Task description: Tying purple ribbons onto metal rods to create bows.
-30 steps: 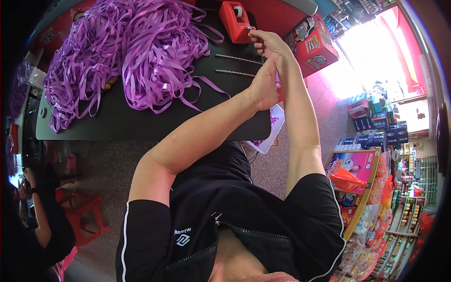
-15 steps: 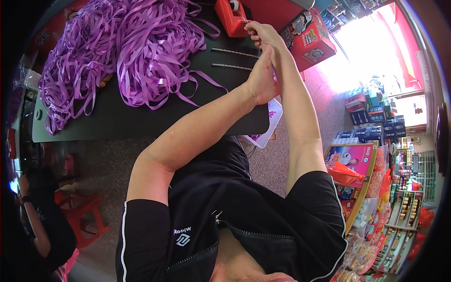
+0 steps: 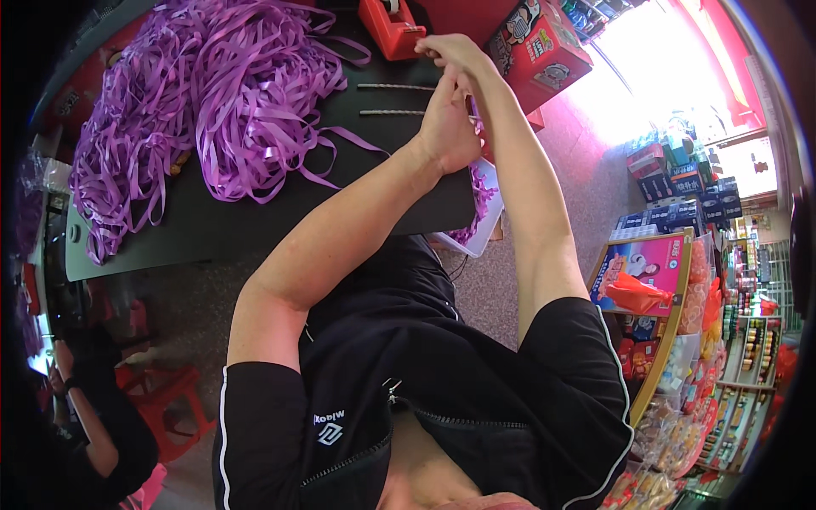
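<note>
My right hand (image 3: 455,53) is bent at the wrist, its fingers pinched together at the front end of a red tape dispenser (image 3: 393,32); what the fingertips hold is too small to tell. Just below it, my left hand (image 3: 449,127) is closed, its fingertips close to my right wrist. A bit of purple ribbon (image 3: 474,108) shows beside the left palm, partly hidden by my right forearm. Two thin metallic rods (image 3: 393,112) lie side by side on the dark table (image 3: 255,225), left of my hands. A big heap of loose purple ribbon (image 3: 263,93) covers the table's left part.
A white tub (image 3: 486,242) with purple ribbon pieces stands below the table's right edge. Behind my hands sits a red printed carton (image 3: 544,55). Shelves of packaged goods (image 3: 680,357) line the right. A person (image 3: 98,425) is at the lower left, near a red plastic stool (image 3: 170,408).
The view has shifted, so the table and hands appear farther left and more of the white tub shows. My right hand stays at the dispenser, the left just below.
</note>
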### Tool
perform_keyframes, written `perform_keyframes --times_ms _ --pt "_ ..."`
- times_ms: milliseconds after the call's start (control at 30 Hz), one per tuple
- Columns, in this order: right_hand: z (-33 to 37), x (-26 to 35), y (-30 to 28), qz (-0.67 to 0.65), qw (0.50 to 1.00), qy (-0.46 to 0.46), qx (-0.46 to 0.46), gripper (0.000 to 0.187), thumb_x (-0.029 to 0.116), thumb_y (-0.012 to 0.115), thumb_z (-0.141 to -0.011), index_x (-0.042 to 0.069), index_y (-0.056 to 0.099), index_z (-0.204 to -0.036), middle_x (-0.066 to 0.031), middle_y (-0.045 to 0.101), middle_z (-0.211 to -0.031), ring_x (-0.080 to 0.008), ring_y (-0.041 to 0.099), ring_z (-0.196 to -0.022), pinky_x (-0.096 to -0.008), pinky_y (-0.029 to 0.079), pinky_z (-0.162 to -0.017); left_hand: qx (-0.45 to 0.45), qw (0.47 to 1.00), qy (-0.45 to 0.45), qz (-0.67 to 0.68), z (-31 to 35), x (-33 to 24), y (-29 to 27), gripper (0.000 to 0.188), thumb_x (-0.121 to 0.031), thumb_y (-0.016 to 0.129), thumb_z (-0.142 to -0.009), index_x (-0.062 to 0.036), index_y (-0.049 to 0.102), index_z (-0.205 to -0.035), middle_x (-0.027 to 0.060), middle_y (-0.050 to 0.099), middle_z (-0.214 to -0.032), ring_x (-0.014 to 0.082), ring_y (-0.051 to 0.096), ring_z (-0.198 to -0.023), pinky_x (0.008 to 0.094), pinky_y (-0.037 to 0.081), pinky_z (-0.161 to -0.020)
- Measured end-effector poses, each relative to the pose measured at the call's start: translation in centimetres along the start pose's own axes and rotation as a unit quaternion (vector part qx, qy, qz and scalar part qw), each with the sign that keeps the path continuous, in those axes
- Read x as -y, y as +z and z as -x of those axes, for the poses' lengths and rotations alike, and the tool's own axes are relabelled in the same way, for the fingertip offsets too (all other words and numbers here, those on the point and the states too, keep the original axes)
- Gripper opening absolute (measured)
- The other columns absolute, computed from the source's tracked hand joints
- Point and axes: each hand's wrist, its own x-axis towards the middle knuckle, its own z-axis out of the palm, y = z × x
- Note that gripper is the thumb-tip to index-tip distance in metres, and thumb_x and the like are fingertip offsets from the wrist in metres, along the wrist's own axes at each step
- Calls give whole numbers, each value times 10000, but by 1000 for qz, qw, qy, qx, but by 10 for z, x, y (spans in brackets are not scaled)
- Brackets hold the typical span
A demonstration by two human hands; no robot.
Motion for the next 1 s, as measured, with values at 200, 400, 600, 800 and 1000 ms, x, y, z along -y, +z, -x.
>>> perform_keyframes --times_ms 200,400,600,800,1000 --pt "83 -3 -57 -334 940 23 59 228 222 629 -849 1 647 -900 27 492 -704 -31 350 -520 -171 299 -459 -43 999 13 -18 -5 6 -4 877 -621 428 -838 -170 -17 -1445 329 -195 -1417 391 -248 -1329 502 -134 -1062" --pt "117 -40 -65 -520 834 63 170 271 246 573 -893 -4 606 -989 14 517 -761 -48 373 -540 -177 329 -485 -86 995 23 -36 -1 4 -1 694 -539 472 -838 -106 271 -1341 294 168 -1403 359 174 -1333 486 33 -1100" --pt "124 -54 -48 -578 805 49 123 263 244 568 -894 7 612 -998 12 572 -786 -52 381 -541 -193 340 -487 -8 999 19 -31 -5 9 -4 180 -183 580 -817 -34 568 -917 60 564 -863 186 561 -742 267 435 -689" --pt "138 -51 -30 -538 843 3 1 239 200 585 -884 0 649 -1000 8 589 -780 -60 432 -554 -210 398 -499 -46 997 64 -18 -9 20 -15 156 -186 558 -885 -50 563 -960 64 548 -907 174 538 -812 291 442 -752" --pt "141 -58 -22 -548 836 -20 -27 245 189 568 -897 0 635 -1038 19 563 -778 -45 412 -551 -196 396 -504 -24 998 49 -8 -15 22 -30 156 -175 508 -921 -37 539 -986 85 552 -912 193 542 -816 311 458 -747"
